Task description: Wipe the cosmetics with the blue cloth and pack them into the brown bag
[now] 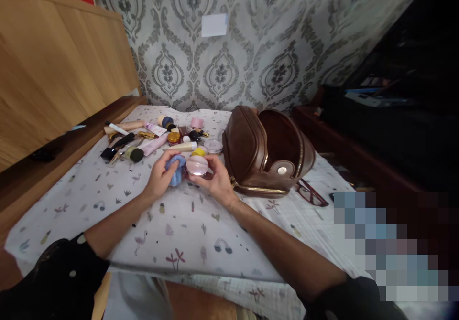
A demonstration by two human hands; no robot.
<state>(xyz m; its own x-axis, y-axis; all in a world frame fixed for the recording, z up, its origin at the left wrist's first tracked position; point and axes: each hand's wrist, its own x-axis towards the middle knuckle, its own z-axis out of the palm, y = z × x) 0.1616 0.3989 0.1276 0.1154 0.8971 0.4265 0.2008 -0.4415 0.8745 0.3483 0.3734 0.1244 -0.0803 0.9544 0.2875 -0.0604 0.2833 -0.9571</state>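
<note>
My right hand (pixel 215 179) is closed around a small round pink compact (pixel 197 165), held just above the patterned bedsheet (pixel 186 229). My left hand (pixel 161 176) grips a blue cloth (pixel 175 167) and presses it against the compact's left side. Both hands meet near the middle of the bed, left of an open brown leather pouch (pixel 267 150).
Several cosmetics (pixel 150 138), tubes, jars and brushes, lie scattered behind my hands. Red-framed glasses (pixel 311 193) lie right of the pouch. A wooden headboard (pixel 53 67) stands at the left, patterned wallpaper at the back, and dark furniture (pixel 387 129) at the right.
</note>
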